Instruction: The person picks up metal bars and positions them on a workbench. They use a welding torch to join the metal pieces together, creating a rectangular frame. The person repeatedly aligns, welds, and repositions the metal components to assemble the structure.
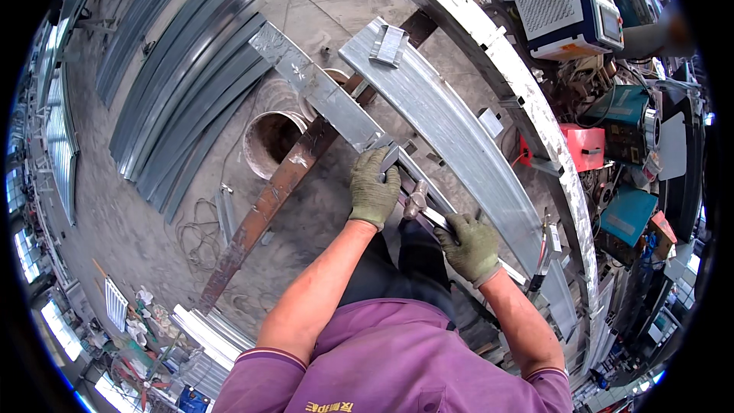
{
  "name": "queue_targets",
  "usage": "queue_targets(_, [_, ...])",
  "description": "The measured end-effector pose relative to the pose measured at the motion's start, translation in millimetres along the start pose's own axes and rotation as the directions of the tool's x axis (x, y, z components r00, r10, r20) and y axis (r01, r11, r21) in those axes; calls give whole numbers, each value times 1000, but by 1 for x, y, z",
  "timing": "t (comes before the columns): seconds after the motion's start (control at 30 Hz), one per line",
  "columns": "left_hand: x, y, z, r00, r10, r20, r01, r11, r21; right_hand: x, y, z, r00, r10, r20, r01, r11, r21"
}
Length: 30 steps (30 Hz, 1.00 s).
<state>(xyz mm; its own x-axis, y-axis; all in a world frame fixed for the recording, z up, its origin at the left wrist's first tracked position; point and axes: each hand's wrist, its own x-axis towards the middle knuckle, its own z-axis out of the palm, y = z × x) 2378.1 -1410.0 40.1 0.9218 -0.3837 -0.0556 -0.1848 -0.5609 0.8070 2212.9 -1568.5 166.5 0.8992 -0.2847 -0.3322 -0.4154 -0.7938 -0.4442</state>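
Observation:
My left hand (pixel 375 188), in a green work glove, is closed around a small grey metal piece (pixel 390 157) held against a galvanized steel channel (pixel 317 86). My right hand (pixel 469 248), gloved alike, grips a hammer (pixel 415 200) by its pale handle. The hammer's head hangs just right of my left hand, over the near part of the channel. Across a rusty steel beam (pixel 264 206) lies the channel. To its right a wider galvanized channel (pixel 451 130) runs alongside, with a short bracket (pixel 389 45) resting on its far end.
A dirty bucket (pixel 267 141) stands left of the channel. Several long curved steel profiles (pixel 183 76) lie on the floor at left, with loose cable (pixel 200 237) nearer. A large white-splashed curved frame (pixel 527 118) arcs along the right, before a machine cabinet (pixel 562 8) and a red box (pixel 582 147).

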Motion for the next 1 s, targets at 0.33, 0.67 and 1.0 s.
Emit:
queue_targets(0.33, [-4,-12,8,996,50,-71,-50,999,-3,-1,-9,6,997,70,10,-70,997,29])
queue_targets(0.67, [-5,-12,11,993,32,-118,-41,997,-72,15,-21,9,989,143,-42,-133,973,190])
queue_targets(1.0, [-7,-3,6,989,15,-144,-30,995,-98,23,-11,20,990,128,-62,-119,984,131])
